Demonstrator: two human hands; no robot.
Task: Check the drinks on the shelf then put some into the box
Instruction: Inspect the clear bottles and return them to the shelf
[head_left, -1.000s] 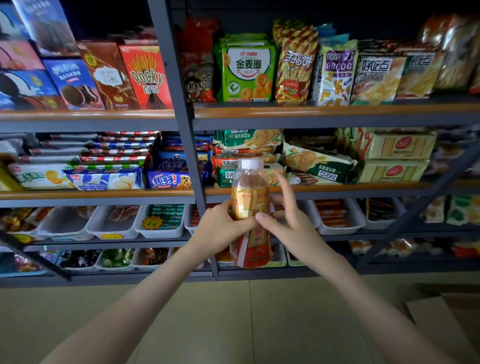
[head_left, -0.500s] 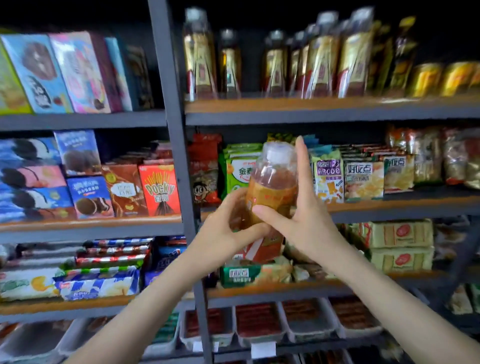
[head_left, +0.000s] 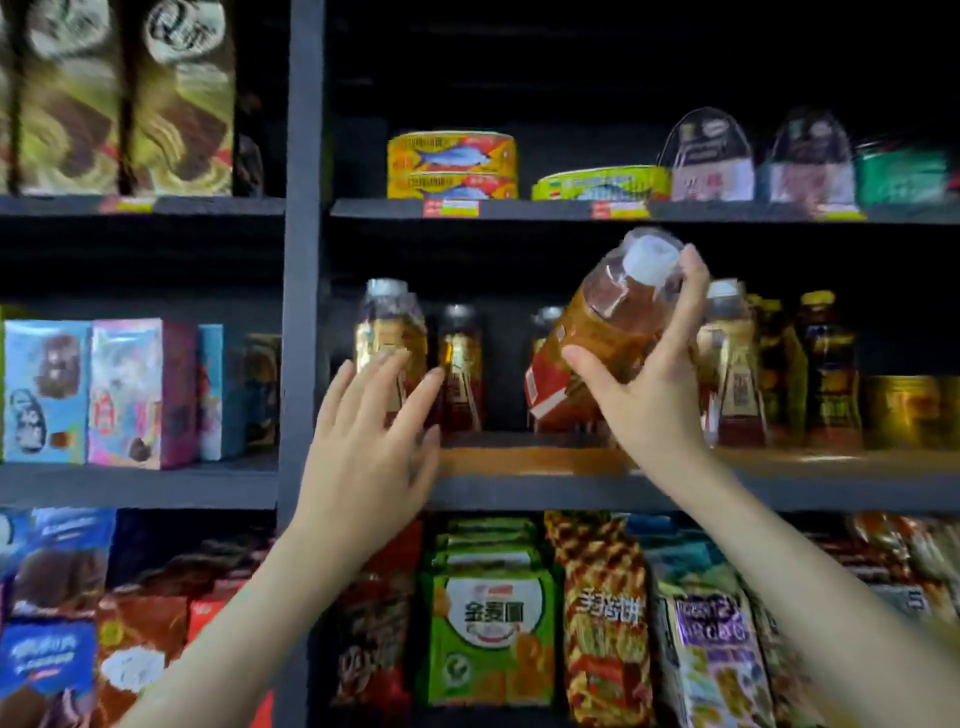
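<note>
On the dark metal rack (head_left: 304, 260), a brown wooden shelf board (head_left: 519, 460) carries a row of amber drink bottles (head_left: 732, 374) with glossy labels. Above them sit flat oval fish tins (head_left: 452, 163); below, crinkled snack bags (head_left: 488, 623). The right hand (head_left: 654, 395) grips one clear plastic bottle (head_left: 613, 322) with a white cap, tilted over the board. The left hand (head_left: 369, 441) is spread flat before a standing bottle (head_left: 389, 322); contact cannot be told.

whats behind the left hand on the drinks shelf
A capped bottle stands upright behind the left hand. The hand covers its lower half, so the base cannot be seen.
</note>
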